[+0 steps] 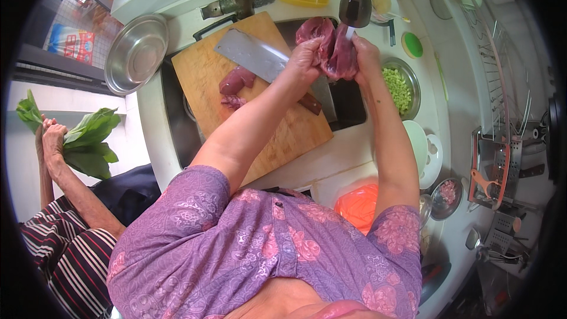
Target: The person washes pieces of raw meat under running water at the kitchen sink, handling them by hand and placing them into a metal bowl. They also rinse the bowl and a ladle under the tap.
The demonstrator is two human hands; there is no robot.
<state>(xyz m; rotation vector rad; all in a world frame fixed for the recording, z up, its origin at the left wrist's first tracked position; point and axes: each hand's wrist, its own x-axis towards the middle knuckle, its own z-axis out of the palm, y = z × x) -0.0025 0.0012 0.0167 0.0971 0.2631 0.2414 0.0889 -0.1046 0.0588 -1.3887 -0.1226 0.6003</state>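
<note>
A cut-open piece of dark red meat (340, 55) is spread between my two hands under the dark faucet head (355, 2), where water runs. My left hand (308, 55) grips its left part; my right hand (364, 53) holds its right edge. Below lies a wooden cutting board (274, 150) across the sink (350, 102). On the board rest a cleaver (254, 55), its handle partly behind my left forearm, a smaller piece of red meat (237, 80) and some scraps (233, 101).
A steel basin (138, 55) stands at the left. Bowls of chopped green vegetable (396, 91) and minced meat (447, 195), plus a wire rack (496, 75), are on the right. Another person's hands (54, 135) hold leafy greens (91, 135) at the far left.
</note>
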